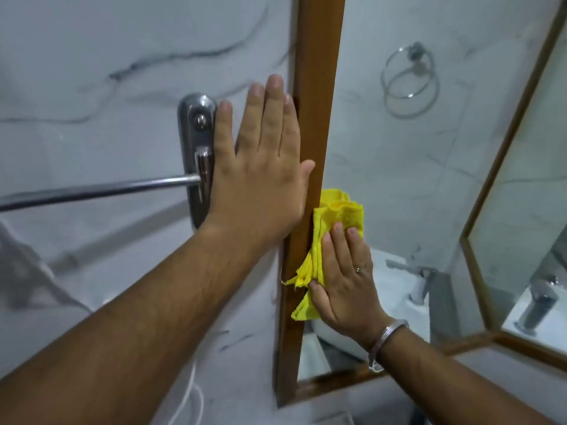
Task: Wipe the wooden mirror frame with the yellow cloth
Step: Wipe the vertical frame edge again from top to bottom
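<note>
A white marble wall [92,56] with grey veins serves as the carrying surface. The left hand [260,167] is laid flat against it, fingers straight and pointing upward. Just left of that hand, a chrome bracket [196,148] is fixed to the wall, and a chrome rail [92,191] is carried from it further leftward. Just right of the hand, the wooden mirror frame [319,87] is mounted upright on the wall and is touched by the thumb. Below the forearm, a thin white cord [193,391] is seen against the wall.

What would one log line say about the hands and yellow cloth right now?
step: frame wipe | left hand: flat on wall beside wooden frame | right hand: presses yellow cloth against frame
</note>
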